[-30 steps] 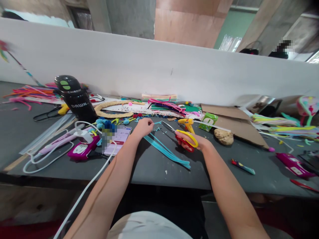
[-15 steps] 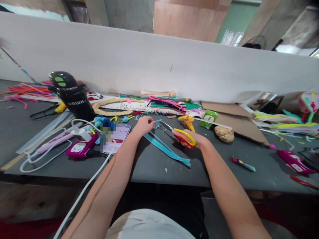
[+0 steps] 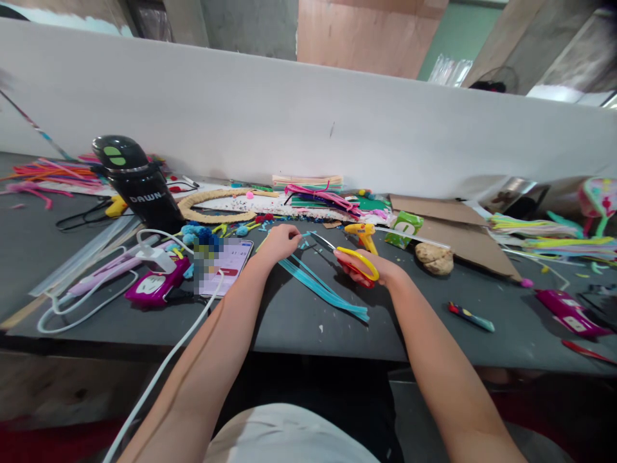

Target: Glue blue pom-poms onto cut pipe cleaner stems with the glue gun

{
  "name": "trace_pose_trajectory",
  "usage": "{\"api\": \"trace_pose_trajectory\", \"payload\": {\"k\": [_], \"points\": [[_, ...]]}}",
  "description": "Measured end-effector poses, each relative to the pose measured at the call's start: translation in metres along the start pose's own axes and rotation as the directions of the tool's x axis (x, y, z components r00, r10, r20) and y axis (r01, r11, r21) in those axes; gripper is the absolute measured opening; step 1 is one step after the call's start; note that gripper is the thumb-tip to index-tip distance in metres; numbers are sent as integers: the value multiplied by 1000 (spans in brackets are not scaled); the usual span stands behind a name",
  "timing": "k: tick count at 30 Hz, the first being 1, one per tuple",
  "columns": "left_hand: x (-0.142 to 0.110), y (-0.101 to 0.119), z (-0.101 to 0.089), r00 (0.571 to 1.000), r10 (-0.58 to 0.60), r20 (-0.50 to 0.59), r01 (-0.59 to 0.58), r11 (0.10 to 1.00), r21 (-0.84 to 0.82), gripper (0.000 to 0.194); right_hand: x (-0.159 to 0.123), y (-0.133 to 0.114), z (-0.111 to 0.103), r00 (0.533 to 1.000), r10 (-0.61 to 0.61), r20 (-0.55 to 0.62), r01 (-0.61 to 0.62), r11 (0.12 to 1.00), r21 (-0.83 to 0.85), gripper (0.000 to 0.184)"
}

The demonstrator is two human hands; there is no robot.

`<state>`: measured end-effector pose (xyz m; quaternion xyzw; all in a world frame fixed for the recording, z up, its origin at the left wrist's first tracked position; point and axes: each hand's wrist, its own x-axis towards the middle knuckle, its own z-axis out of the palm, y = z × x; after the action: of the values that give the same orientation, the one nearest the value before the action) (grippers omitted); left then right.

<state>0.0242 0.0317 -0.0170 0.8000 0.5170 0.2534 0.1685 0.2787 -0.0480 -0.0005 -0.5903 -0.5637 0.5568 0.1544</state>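
My left hand [image 3: 283, 242] pinches a light-blue pipe cleaner [image 3: 305, 235], whose short end sticks out to the right of the fingertips. Facing it, my right hand [image 3: 380, 267] grips scissors [image 3: 362, 258] with yellow and red handles. Their blades point left, appear parted, and lie close to the pipe cleaner's end. Small cut blue bits are scattered under the blades. Below both hands, a bundle of light-blue pipe cleaners [image 3: 330, 294] lies slantwise on the grey table [image 3: 308, 334].
Left of my arm are a phone [image 3: 231, 260], a purple power strip [image 3: 154, 283] with white cables and a black bottle [image 3: 149, 193]. A yellow glue gun [image 3: 364, 235], green packet [image 3: 403, 229] and cardboard [image 3: 463, 238] stand behind the right hand; a cutter [image 3: 471, 317] lies further right.
The scissor blades look wider apart, and more blue bits seem to lie beneath them. Both hands have hardly moved; the view has shifted very slightly.
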Motion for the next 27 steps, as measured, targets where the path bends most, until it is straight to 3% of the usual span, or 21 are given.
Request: {"api": "trace_pose_trajectory", "payload": {"k": [14,20,27], "points": [[-2,-1,-2,992,-100,74,93,991,92,23,15,-3,-4,997,80,10,-79,993,-88,61],[-1,-11,-2,981,-173,84,161,977,139,21,13,-9,-3,998,54,13,-52,991,-124,62],[-1,-6,-6,980,-179,87,165,975,147,19,8,-17,1,999,48,-22,-51,983,-176,64]]}}
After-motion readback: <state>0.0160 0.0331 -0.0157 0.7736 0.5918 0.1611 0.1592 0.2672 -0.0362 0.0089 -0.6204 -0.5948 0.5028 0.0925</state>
